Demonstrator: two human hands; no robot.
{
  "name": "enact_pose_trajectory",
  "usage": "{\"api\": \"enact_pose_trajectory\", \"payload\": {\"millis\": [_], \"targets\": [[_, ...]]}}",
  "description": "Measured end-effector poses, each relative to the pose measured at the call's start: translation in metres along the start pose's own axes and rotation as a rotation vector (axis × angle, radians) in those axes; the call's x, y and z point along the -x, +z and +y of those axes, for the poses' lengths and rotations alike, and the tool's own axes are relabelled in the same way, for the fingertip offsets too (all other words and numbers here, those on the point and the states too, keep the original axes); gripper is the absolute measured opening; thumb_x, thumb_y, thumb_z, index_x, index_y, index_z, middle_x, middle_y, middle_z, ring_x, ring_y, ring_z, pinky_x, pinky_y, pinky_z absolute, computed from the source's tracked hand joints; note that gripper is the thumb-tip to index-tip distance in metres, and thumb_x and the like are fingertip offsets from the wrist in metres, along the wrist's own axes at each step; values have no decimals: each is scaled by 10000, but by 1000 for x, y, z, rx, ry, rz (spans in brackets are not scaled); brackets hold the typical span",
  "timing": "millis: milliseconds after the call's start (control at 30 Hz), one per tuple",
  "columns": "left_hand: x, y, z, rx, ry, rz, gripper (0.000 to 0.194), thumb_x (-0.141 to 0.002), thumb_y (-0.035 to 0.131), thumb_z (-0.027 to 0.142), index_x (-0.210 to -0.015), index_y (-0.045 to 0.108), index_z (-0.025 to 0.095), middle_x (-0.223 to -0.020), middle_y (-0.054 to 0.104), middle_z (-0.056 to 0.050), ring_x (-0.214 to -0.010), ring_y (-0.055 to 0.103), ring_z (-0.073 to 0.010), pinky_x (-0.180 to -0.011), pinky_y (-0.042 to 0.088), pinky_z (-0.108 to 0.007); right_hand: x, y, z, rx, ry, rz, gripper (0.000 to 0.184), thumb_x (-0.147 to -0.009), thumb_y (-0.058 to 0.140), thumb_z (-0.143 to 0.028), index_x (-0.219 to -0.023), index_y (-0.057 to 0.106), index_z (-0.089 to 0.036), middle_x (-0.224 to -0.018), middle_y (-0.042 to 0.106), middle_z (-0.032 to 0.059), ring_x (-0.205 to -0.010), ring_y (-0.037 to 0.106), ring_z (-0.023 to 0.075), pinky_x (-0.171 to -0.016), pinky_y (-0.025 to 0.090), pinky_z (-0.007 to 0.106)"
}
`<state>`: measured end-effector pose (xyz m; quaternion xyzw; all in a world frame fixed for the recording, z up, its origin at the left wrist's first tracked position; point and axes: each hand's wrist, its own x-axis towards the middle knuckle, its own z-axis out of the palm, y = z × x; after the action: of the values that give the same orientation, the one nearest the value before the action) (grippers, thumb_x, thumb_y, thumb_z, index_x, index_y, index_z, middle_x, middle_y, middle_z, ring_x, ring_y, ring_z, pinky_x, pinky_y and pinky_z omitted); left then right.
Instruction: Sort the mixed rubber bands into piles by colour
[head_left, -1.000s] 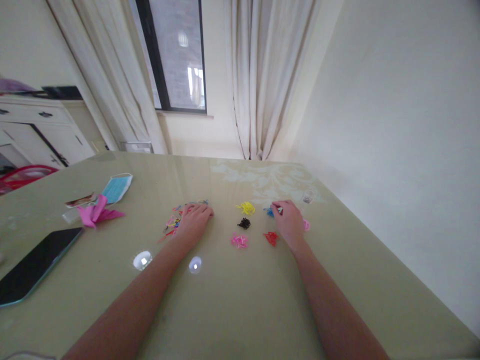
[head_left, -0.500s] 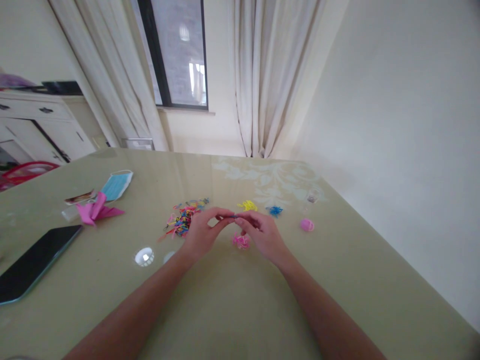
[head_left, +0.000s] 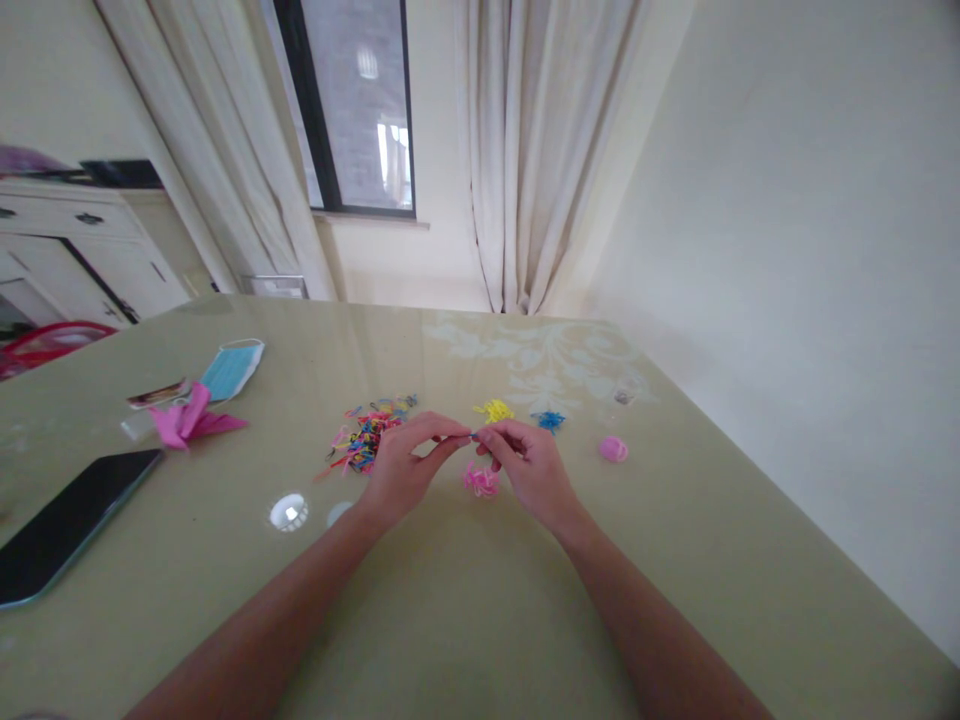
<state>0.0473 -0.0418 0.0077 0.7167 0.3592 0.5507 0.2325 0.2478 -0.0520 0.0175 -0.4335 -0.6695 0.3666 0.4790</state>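
Note:
Over the table, my left hand (head_left: 405, 460) and my right hand (head_left: 531, 465) meet fingertip to fingertip, both pinching a tiny dark bluish rubber band (head_left: 472, 435). Most of that band is hidden by the fingers. Beside my left hand lies a mixed heap of coloured rubber bands (head_left: 364, 442), partly covered by the hand. Just below the fingertips sits a small pile of pink bands (head_left: 481, 482). Beyond them are a yellow pile (head_left: 495, 410) and, behind my right hand, a blue pile (head_left: 551, 421).
A pink-purple round item (head_left: 613, 449) and a small clear item (head_left: 624, 397) lie to the right. On the left are a phone (head_left: 75, 520), a pink folded-paper bird (head_left: 191, 420), a blue face mask (head_left: 232, 372) and a shiny round reflection (head_left: 289, 512). A wall borders the table's right edge.
My fingertips have parted slightly, with the right hand's fingers turning and curling a little more around the band. The piles have stayed where they were.

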Motion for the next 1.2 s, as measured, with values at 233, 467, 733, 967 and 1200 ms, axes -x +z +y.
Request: {"api": "enact_pose_trajectory", "payload": {"millis": [233, 467, 733, 967, 1200], "targets": [[-2, -2, 0, 182, -131, -35, 119, -905, 815, 336, -935, 837, 223, -899, 818, -71, -837, 735, -203, -785, 590, -326, 5, -3, -7, 126, -210, 70, 202, -1026, 660, -338, -963, 812, -221, -835, 778, 46, -667, 653, 174, -662, 505, 299], [-3, -2, 3, 249, -134, -14, 113, -889, 839, 310, -952, 828, 217, -888, 813, -54, -792, 712, -166, -760, 584, -292, 6, -5, -12, 174, -308, 98, 181, -1030, 679, -330, -979, 828, -242, -833, 776, 45, -717, 665, 183, -682, 514, 304], [-4, -3, 1, 204, -82, -18, 116, -898, 827, 320, -951, 823, 217, -880, 813, -51, -783, 713, -171, -746, 582, -293, 5, -2, -6, 208, -393, 134, 125, -1017, 713, -274, -978, 825, -234, -824, 778, 30, -687, 646, 162, -658, 503, 285], [-6, -15, -44, -514, -124, -60, 237, -1006, 621, 288, -1172, 777, 221, -1218, 804, -117, -1164, 721, -302, -1028, 550, -468, -8, -32, 4, 189, -229, 226, 148, -973, 707, -304, -976, 832, -224, -832, 788, 36, -636, 636, 159, -632, 499, 285], [-2, -23, -71, -952, -193, -263, 371, -1055, 480, 261, -1348, 706, 225, -1484, 680, -142, -1371, 613, -351, -1167, 420, -559, -25, -79, 40, 399, -43, 344, 310, -971, 624, -429, -947, 814, -185, -823, 801, 88, -671, 686, 215, -661, 517, 325]]}}
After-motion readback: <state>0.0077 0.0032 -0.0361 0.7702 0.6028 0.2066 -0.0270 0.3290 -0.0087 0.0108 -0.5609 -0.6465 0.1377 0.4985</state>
